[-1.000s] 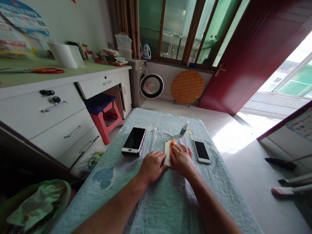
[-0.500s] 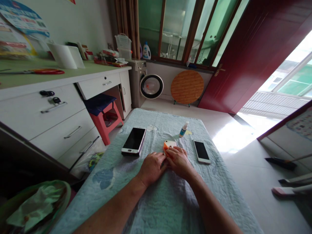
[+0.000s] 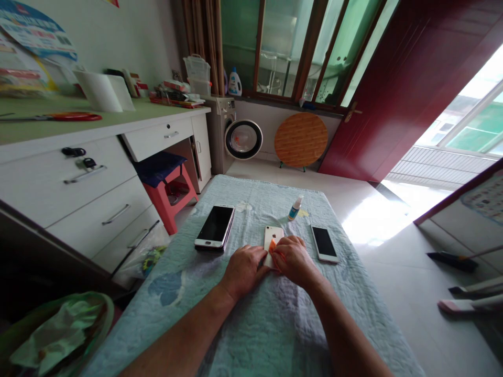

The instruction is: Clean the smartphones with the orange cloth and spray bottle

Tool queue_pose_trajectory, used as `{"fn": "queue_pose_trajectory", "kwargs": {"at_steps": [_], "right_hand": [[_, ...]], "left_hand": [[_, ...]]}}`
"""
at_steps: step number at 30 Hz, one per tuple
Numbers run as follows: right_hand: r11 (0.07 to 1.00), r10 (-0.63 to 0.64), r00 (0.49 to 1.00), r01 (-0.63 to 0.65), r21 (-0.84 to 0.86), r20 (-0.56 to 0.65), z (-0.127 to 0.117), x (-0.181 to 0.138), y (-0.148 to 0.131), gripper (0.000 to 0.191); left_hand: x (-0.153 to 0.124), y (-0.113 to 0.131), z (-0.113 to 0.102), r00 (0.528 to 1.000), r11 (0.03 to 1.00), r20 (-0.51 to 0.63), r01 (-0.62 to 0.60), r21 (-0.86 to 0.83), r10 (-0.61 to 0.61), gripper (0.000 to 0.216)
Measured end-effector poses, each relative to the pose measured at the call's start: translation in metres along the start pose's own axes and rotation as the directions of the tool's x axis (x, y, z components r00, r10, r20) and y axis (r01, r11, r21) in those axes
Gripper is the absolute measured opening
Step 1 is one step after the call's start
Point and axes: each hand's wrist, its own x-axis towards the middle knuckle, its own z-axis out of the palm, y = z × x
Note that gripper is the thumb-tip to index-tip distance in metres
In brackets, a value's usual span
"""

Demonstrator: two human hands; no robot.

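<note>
A white phone [image 3: 273, 235] lies face down on the pale blue quilted cloth [image 3: 251, 324] that covers the table. My left hand [image 3: 244, 269] rests curled against the phone's near left edge and steadies it. My right hand [image 3: 294, 259] is closed on a small orange cloth [image 3: 272, 246] and presses it on the phone's near end. The near half of the phone is hidden under both hands.
A larger black-screened phone [image 3: 215, 226] lies to the left, a smaller white phone [image 3: 324, 243] to the right. A small spray bottle [image 3: 295, 208] stands behind. White drawers [image 3: 94, 183] and a red stool [image 3: 168, 180] are at left; a green bag [image 3: 55, 330] sits near left.
My right hand has drawn the orange cloth from the phone's far end toward me, down to its near end. More of the phone's back now shows. My left hand has stayed put.
</note>
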Motion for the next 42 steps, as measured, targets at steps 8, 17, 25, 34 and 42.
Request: {"fn": "queue_pose_trajectory", "kwargs": {"at_steps": [8,17,25,34,42], "right_hand": [[0.984,0.171,0.984,-0.168,-0.055,0.049,-0.005,0.002,0.006,0.023],[0.948,0.316,0.949,-0.316,-0.024,-0.014,0.0,0.001,0.013,0.026],[0.931,0.357,0.934,-0.357,-0.072,-0.013,0.002,0.002,0.011,0.022],[0.924,0.377,0.926,-0.378,-0.061,-0.026,0.009,0.004,0.009,0.016],[0.931,0.361,0.931,-0.363,-0.039,-0.045,0.008,0.004,0.009,0.015]], "left_hand": [[0.0,0.001,-0.001,0.999,0.999,0.021,0.033,0.029,-0.034,0.029],[0.0,0.003,-0.001,0.997,0.995,0.034,0.065,0.069,-0.068,0.016],[-0.002,0.008,0.002,0.995,0.994,0.018,0.094,0.049,-0.095,0.014],[-0.001,0.012,0.003,0.986,0.983,-0.011,0.166,-0.074,-0.167,0.012],[-0.001,0.013,0.003,0.979,0.974,-0.027,0.198,-0.111,-0.202,0.014]]}}
